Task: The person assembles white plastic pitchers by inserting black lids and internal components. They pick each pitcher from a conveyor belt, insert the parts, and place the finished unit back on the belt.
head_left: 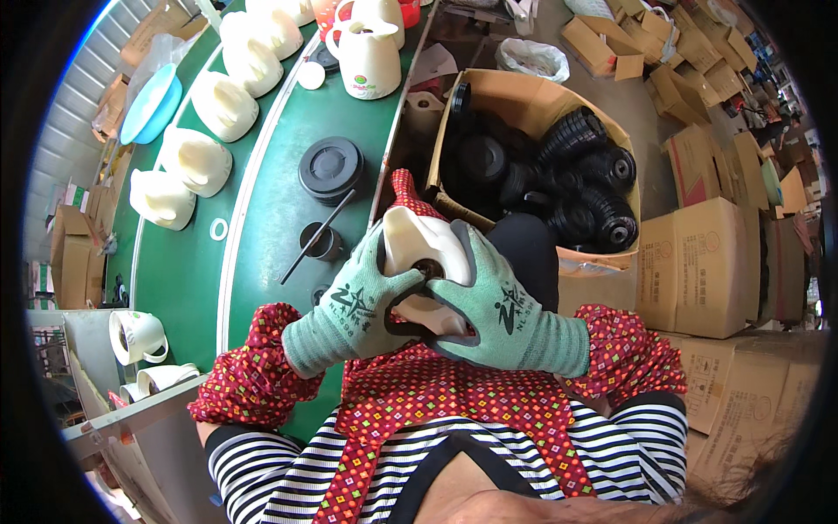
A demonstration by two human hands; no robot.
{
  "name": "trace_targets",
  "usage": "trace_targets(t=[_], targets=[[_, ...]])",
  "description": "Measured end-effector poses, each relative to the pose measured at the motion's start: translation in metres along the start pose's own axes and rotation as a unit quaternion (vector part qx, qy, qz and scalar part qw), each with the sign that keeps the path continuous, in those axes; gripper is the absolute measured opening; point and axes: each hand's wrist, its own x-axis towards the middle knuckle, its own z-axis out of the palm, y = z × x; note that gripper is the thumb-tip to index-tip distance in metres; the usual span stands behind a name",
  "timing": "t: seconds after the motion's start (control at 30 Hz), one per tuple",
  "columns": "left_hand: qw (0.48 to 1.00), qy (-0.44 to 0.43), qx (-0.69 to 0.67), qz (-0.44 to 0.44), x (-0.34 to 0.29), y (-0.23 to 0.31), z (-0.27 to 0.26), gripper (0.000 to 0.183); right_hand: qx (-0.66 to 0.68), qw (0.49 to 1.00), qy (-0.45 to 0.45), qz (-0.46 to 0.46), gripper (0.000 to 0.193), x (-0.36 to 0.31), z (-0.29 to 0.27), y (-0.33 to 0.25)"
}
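Both my hands wear green gloves with dark grip patches and hold a cream-white plastic jug (pixel 415 237) over my lap. My left hand (pixel 362 295) is closed round its left side, and my right hand (pixel 504 301) grips the right side. The two thumbs meet at a small dark opening in the middle of the jug. Its lower part is partly covered by my fingers. Left of the jug, on the green work surface (pixel 278 223), lie a stack of black round lids (pixel 331 168) and a small black cup (pixel 323 242) with a thin black rod (pixel 316 237) across it.
Several cream jugs (pixel 225 106) line the left side of the surface, near a white ring (pixel 218 229) and a blue basin (pixel 153 103). To the right stands an open cardboard box (pixel 630 148) full of black ribbed parts (pixel 567 179). Stacked cartons (pixel 698 266) stand beyond it.
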Motion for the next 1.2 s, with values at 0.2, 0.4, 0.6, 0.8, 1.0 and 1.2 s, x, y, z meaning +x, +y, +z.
trace_targets(t=[0.2, 0.4, 0.6, 0.8, 1.0, 1.2], targets=[[0.999, 0.026, 0.021, -0.008, 0.003, 0.002, 0.007, 0.076, -0.006, 1.000, -0.007, -0.018, 0.070, 0.005, -0.008, -0.002], [0.994, 0.107, -0.029, -0.013, -0.011, -0.001, -0.001, 0.101, 0.197, 0.979, 0.035, -0.041, 0.084, 0.013, -0.026, 0.014], [0.985, 0.165, -0.044, -0.019, -0.013, 0.000, 0.008, 0.121, 0.564, 0.773, 0.157, 0.244, 0.062, 0.027, 0.008, 0.082], [0.980, 0.149, 0.024, 0.130, -0.008, 0.018, 0.035, 0.087, 0.784, 0.545, -0.061, 0.291, 0.053, 0.062, 0.045, 0.131], [0.989, 0.037, -0.024, 0.143, -0.041, -0.021, 0.048, 0.068, 0.585, 0.771, 0.176, 0.179, 0.035, 0.009, 0.079, 0.247], [0.916, 0.195, 0.111, -0.332, -0.120, -0.147, 0.043, 0.105, 0.410, 0.851, 0.269, 0.185, 0.025, -0.001, 0.086, 0.176]])
